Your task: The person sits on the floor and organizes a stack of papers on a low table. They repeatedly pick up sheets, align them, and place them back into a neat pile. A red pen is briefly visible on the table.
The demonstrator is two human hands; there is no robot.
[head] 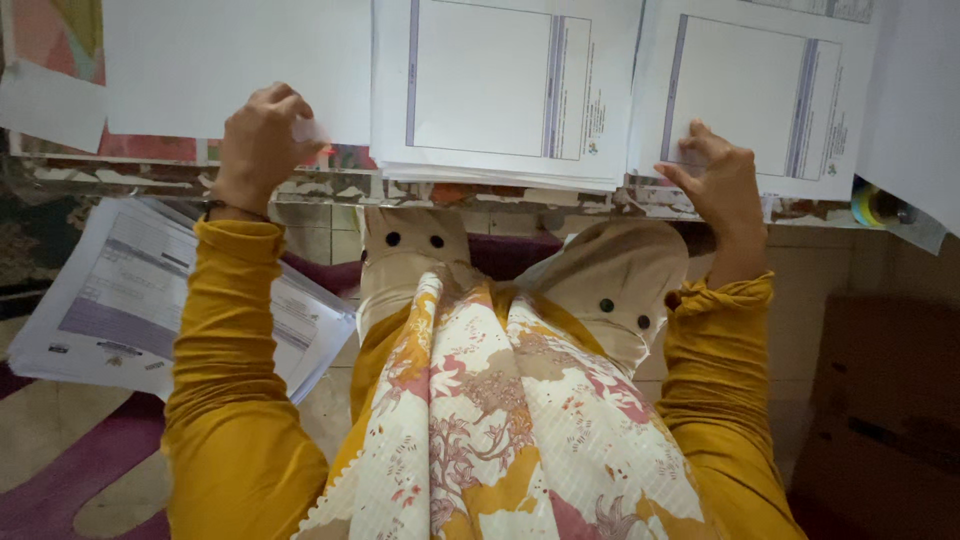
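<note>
At the far left, down on the floor, a thick stack of white printed forms with grey-purple bands (150, 300) lay on a pink and beige patterned rug (70, 470), well below the table edge. Above it, a large blank white sheet of paper (230, 60) lay on the worn, paint-chipped table edge (150, 178). The left hand (262, 142), coming out of a mustard-yellow long sleeve (225, 340), was curled nearly closed at the lower right corner of that blank sheet, with the fingers folded over and the corner pinched between thumb and fingertips; a dark band sat at the wrist.

Just beside it, in the middle, a neat pile of white printed pages with a purple-edged frame (500, 90) overhung the table edge slightly, touched by neither hand. Below the table, the person's beige buttoned trousers (610, 280) and a floral cream, pink and yellow cloth (500, 420) filled the lower centre.

Further right, a second pile of white framed pages (760, 90) lay beside the middle one. The right hand (722, 185) rested at its lower left corner, half open, fingers raised and loosely bent, the thumb and fingertips touching the paper's edge; whether it actually gripped a page could not be told. At the far right, another plain white sheet (915, 100) hung over the edge, partly covering a small yellow and blue object (868, 208).
</note>
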